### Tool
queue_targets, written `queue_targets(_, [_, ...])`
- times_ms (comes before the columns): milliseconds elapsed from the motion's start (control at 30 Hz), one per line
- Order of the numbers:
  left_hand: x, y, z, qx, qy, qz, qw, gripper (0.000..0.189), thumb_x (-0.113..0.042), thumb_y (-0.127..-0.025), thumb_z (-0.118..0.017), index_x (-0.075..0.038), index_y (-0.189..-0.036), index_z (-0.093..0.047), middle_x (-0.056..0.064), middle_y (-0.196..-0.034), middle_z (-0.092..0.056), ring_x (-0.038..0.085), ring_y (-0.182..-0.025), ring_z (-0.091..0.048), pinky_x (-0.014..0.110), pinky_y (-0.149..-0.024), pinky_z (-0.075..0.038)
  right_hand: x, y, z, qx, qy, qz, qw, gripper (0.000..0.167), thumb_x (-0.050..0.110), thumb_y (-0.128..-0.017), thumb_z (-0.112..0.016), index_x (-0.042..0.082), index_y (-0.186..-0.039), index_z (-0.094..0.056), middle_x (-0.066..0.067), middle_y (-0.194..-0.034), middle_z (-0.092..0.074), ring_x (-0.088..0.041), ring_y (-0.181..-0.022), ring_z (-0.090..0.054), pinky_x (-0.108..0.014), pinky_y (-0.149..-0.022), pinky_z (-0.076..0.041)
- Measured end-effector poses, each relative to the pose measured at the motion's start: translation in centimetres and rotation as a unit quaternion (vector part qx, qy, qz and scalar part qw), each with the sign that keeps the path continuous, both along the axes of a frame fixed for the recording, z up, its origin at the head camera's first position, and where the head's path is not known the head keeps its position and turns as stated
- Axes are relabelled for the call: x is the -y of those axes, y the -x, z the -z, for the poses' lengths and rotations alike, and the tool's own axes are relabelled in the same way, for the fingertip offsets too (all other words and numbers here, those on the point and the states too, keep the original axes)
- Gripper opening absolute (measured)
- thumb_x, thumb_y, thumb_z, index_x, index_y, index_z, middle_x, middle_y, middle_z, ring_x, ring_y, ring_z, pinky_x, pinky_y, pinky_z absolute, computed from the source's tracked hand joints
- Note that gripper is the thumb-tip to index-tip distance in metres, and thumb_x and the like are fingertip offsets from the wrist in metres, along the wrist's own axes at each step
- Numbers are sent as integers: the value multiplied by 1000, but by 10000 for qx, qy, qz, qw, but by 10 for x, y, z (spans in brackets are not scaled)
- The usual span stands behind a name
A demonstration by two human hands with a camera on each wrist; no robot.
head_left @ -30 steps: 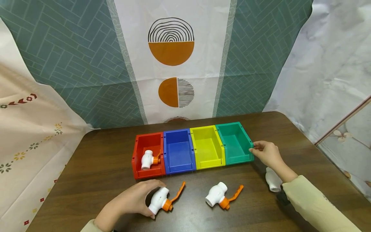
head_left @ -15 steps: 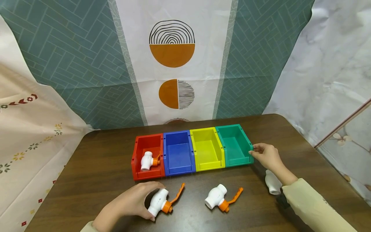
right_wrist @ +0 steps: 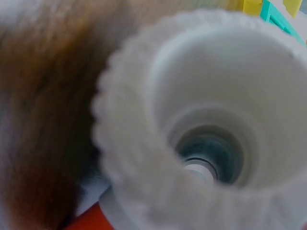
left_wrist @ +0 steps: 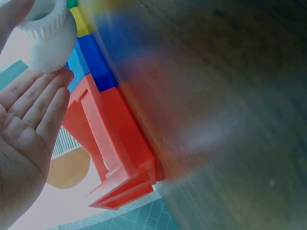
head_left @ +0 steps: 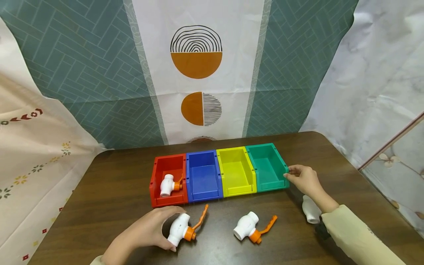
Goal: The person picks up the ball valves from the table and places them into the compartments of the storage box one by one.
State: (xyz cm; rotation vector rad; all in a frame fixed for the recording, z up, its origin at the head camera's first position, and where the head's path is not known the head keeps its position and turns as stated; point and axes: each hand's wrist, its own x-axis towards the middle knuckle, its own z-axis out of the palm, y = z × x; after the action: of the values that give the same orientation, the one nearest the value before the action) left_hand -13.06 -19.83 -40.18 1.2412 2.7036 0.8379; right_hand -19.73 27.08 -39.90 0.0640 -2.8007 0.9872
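Note:
Between the thumb and fingers of my left hand [head_left: 149, 230] is a white ball valve [head_left: 178, 229] with an orange lever, gripped by its two ends. The left wrist view shows its ribbed end [left_wrist: 50, 21] against the fingers. My right hand [head_left: 305, 180] pinches the right wall of the green bin [head_left: 266, 165] near its front corner. Another ball valve [head_left: 246, 225] lies on the table between the hands. A white valve [head_left: 311, 209] lies partly under the right forearm; its open end [right_wrist: 129, 96] fills the right wrist view. One more valve [head_left: 167, 185] sits inside the red bin [head_left: 160, 201].
The blue bin [head_left: 202, 178] and yellow bin [head_left: 235, 169] stand between the red and green ones, all in one row on the brown wooden table [head_left: 109, 184]. Patterned cloth [head_left: 99, 73] hangs behind the table.
The valve in my left hand has shifted slightly up and left, its lever tipping higher. My right hand keeps its hold on the green bin. The head view has tilted slightly.

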Motion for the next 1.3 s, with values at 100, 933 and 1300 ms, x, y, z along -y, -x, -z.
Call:
queue_targets(100, [1,0,-1,-26,-75,-15,10000,68,-32,-59,-90,-13,-116,-59,-8,-109,-64,9,-99,-59,30,-89,-52,0,0,1,-27,-16,9,10000,34,13,-87,-68,-13,-108,-62,-27,-99,-68,-40,-90,-65,-47,-73,-56])
queue_targets(933, [0,6,-17,-570,-367,2,9977,72,-36,-59,-90,-8,-117,-60,-3,-111,-65,11,-99,-61,31,-87,-53,1,0,-1,-109,26,-24,9999,32,10,-86,-67,-13,-107,-63,-27,-98,-68,-40,-89,-66,-46,-73,-56])
queue_targets(1300, [-3,10,-27,-706,-361,-175,9967,71,-36,-58,-91,-10,-117,-60,-2,-111,-66,13,-99,-62,32,-86,-54,0,0,1,-47,35,-10,10000,32,11,-87,-67,-13,-108,-63,-27,-98,-68,-40,-89,-65,-46,-72,-56])
